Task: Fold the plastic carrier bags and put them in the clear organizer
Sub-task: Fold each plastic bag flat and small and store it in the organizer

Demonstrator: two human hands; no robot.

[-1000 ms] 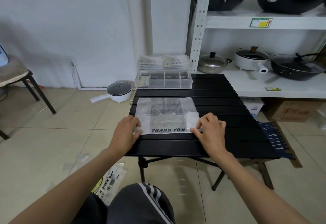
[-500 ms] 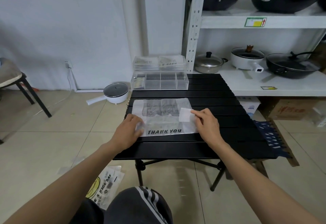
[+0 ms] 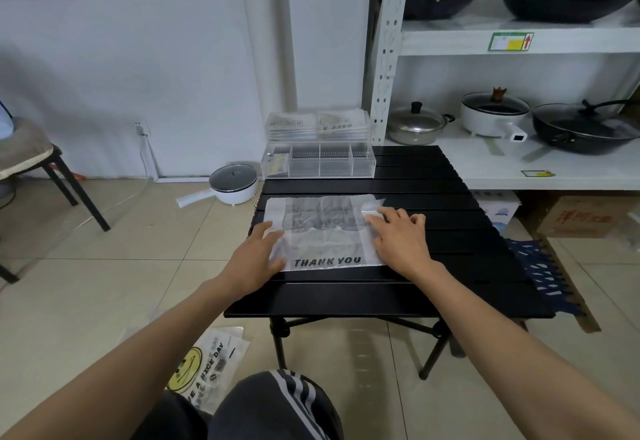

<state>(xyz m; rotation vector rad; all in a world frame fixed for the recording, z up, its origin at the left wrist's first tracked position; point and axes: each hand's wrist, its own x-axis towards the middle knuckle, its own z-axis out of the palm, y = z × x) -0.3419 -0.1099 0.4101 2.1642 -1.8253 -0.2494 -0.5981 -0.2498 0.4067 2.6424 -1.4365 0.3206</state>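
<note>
A translucent white carrier bag [image 3: 322,231] printed THANK YOU lies flat on the black slatted table [image 3: 415,266]. My left hand [image 3: 258,259] presses flat on the bag's left edge. My right hand [image 3: 401,238] lies with spread fingers on the bag's right side, over a strip folded inward. The clear organizer [image 3: 318,162] stands at the table's far edge; its leftmost compartment holds a folded bag. A clear lid or tray with folded bags [image 3: 317,126] sits on top of it.
More carrier bags [image 3: 207,363] with a yellow smiley lie on the floor by my left knee. A white pot [image 3: 233,183] sits on the floor left of the table. White shelves with pans [image 3: 519,121] stand at the right, a chair [image 3: 31,159] at the left.
My right hand has carried the bag's right edge inward and up, then flattened onto the fold. My left hand has stayed pressing on the left edge.
</note>
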